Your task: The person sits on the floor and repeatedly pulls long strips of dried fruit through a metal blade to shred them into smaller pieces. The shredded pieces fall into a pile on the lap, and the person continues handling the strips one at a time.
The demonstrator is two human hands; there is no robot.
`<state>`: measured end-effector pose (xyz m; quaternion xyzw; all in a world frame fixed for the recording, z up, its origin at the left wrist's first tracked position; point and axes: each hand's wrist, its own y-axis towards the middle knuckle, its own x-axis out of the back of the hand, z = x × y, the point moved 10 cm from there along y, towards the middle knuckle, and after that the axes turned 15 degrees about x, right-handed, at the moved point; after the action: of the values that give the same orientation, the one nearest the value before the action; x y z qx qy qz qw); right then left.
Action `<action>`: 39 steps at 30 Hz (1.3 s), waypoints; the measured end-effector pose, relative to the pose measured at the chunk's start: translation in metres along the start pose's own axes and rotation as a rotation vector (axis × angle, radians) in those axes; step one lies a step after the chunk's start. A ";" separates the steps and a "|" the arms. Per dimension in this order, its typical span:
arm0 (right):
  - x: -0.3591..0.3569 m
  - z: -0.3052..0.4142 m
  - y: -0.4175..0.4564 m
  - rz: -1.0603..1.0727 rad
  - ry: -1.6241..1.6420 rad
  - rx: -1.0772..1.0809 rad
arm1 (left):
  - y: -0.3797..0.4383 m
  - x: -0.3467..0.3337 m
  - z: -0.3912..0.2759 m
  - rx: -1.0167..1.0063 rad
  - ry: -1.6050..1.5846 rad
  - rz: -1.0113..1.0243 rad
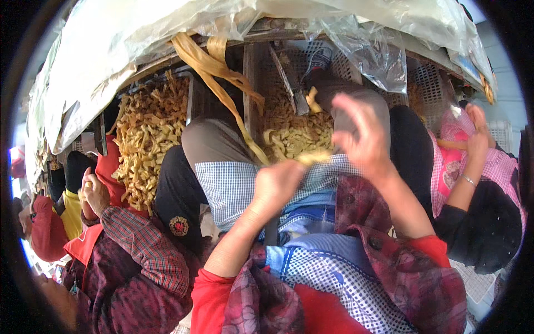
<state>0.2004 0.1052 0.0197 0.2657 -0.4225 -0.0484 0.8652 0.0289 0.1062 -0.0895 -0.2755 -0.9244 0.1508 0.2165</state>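
My left hand (277, 185) is closed around the lower end of a long tan strip (225, 100), which hangs from the edge above. A pale yellow twisted or knotted piece (313, 158) of the strip sticks out from that fist. My right hand (363, 135), blurred, is raised to the right of it with fingers spread, and nothing shows in it. Beyond my hands, a crate holds many small yellow knotted pieces (298, 140). A flat dark metal blade or bar (298, 100) slants down above them, beside one more yellow piece (313, 100).
Clear plastic sheeting (363, 50) covers the work surface ahead and hangs over its edge. A heap of yellow knots (146, 142) fills a crate at the left. Co-workers sit close on both sides; a co-worker's hands (95, 193) are at the left, another's (477, 129) at the right.
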 end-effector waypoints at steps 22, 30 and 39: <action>0.021 0.094 0.026 0.133 -0.037 0.424 | -0.017 -0.060 -0.058 0.416 -1.323 0.652; -0.017 0.063 0.017 0.264 0.043 0.159 | -0.010 0.024 -0.102 -0.267 0.221 -0.066; 0.018 0.004 -0.009 -0.302 1.505 -0.626 | -0.013 0.033 -0.014 0.025 -0.199 -0.042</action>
<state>0.2097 0.0906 0.0300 0.0279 0.3429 -0.0886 0.9348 0.0053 0.1173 -0.0621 -0.2372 -0.9449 0.1843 0.1300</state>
